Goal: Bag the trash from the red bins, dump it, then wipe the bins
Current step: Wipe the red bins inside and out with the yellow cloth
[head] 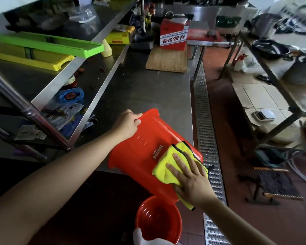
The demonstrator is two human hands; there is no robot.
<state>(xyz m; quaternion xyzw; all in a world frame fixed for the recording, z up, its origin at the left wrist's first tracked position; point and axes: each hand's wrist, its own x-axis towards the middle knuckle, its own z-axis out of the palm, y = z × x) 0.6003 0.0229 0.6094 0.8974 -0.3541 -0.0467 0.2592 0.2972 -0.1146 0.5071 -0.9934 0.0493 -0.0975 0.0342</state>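
A red bin lies tilted on its side at the near edge of the steel counter, with a "Bucket" label facing up. My left hand grips its far end, fingers curled over the edge. My right hand lies flat with straight fingers on a yellow cloth, pressing it against the bin's side. A second red bin stands upright on the floor below, its mouth open toward me.
A wooden board and a red-and-white paper bag sit at the counter's far end. Cluttered steel shelves run along the left. A metal floor drain grate runs on the right, past it a frame table. Something white shows at the bottom edge.
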